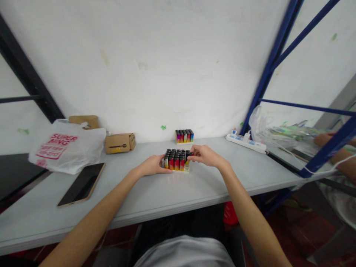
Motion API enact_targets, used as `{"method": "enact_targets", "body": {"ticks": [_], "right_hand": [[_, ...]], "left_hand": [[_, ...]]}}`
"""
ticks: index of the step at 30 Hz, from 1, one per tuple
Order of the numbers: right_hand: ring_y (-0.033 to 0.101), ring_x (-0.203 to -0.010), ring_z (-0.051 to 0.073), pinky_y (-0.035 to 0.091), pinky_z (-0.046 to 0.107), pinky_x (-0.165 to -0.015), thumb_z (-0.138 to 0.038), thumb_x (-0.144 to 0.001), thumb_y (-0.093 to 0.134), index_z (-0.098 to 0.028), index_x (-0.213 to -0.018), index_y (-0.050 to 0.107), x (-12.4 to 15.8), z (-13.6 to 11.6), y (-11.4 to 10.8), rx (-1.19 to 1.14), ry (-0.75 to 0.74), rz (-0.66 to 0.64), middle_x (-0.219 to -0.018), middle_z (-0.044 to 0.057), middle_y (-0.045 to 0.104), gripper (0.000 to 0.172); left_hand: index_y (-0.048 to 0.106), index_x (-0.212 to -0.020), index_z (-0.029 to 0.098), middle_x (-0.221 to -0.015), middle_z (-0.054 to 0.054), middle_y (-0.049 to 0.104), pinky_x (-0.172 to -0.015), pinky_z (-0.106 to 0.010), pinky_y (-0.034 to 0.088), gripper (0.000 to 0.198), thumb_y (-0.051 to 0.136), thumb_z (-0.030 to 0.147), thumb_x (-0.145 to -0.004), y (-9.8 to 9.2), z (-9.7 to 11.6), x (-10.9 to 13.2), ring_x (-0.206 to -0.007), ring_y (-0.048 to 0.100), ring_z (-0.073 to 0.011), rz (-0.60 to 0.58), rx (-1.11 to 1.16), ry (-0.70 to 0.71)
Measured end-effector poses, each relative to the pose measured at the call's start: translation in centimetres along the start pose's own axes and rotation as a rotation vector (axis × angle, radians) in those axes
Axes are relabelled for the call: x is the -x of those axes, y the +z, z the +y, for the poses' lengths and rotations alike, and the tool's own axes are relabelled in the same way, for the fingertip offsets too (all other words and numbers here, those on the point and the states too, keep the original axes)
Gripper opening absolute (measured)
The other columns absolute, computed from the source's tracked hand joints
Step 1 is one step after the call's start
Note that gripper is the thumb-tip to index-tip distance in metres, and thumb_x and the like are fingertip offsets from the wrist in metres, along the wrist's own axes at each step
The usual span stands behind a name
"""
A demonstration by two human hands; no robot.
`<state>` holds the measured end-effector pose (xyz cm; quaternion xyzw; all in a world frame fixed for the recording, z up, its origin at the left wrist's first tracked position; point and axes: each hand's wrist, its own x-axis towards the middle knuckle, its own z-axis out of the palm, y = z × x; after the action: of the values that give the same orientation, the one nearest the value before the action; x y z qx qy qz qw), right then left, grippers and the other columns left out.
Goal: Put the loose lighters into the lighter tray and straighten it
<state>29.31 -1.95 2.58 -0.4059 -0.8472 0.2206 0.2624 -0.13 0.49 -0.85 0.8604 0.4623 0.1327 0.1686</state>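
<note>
The right grip (205, 155) is closed, thumb and fingertips pinching what looks like a single lighter (190, 154) by its dark upper part, at the right end of a tray (180, 171) packed with black-topped lighters (176, 163). The left grip (152, 165) is curled round that tray's left end, thumb along the front. The tray stands upright on the table (217, 181), between its front and back edges.

The step in hand appears to be handling one lighter at its slot while the other hand braces the tray; whether it is being seated or drawn out cannot be told. The move calls for a steady tray and a lighter kept in line, clear of its neighbours.

Farther out, a second tray of lighters (184, 137) stands by the table's back edge. A power strip (246, 144) lies towards the back right corner; a cardboard box (120, 143), a printed plastic bag (68, 146) and a smartphone (81, 184) occupy the left side.

The left fingertips are hidden behind the tray, and the pinched lighter's lower part is hard to make out. The bag's contents are concealed; beyond the blue frame (270, 66), another person's arm (342, 152) is blurred and cut off
</note>
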Motion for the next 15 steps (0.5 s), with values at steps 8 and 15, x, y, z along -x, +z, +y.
{"method": "enact_targets", "body": {"ticks": [8,15], "right_hand": [[0.064,-0.06,0.015,0.043,0.023,-0.056,-0.029,-0.088,0.07,-0.017,-0.082,0.057,-0.7,0.6,0.4,0.006,0.058,-0.1,-0.068,0.002,0.07,0.019],[0.061,-0.057,0.013,0.04,0.022,-0.055,-0.035,-0.085,0.073,-0.015,-0.078,0.066,-1.3,0.1,1.1,0.063,0.127,-0.055,-0.065,0.002,0.069,0.022]], "left_hand": [[0.065,-0.119,0.018,-0.074,0.001,0.067,-0.057,-0.027,0.036,0.075,0.072,0.073,-0.068,0.0,0.1,0.0,-0.065,0.059,-0.021,-0.008,0.003,-0.011],[0.066,-0.113,0.018,-0.072,0.001,0.065,-0.056,-0.027,0.035,0.073,0.072,0.074,-0.067,0.0,-0.1,-0.1,-0.064,0.058,-0.0205,-0.004,-0.009,-0.015]]}}
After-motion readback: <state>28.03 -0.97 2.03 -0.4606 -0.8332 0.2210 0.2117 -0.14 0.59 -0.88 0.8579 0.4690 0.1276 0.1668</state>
